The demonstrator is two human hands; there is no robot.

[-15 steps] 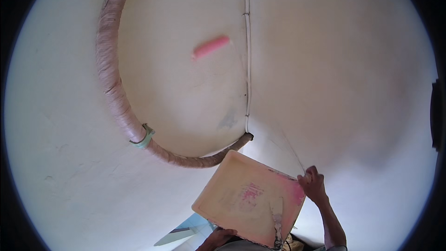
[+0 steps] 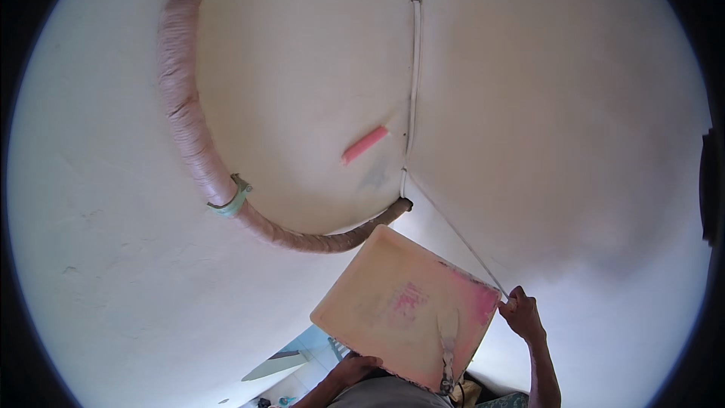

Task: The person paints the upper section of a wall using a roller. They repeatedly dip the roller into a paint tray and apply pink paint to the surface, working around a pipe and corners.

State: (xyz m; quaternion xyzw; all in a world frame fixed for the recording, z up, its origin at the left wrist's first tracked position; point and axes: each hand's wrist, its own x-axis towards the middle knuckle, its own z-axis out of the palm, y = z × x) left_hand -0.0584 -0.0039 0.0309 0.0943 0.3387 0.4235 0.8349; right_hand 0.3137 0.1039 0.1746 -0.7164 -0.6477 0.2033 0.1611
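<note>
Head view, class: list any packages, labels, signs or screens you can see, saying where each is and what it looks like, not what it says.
No packages, labels, signs or screens show.
Nearest thing: a flat square board, cream with pink smears, low centre, the left hand under its lower edge, the right hand at its right corner.
Pink stick, on the cream wall above it.

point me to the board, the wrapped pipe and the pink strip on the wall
board [image 2: 404, 306]: head view, middle of its stained face.
wrapped pipe [image 2: 185, 128]: head view, curved stretch above the green clamp.
pink strip [image 2: 365, 143]: head view, its middle.
</note>
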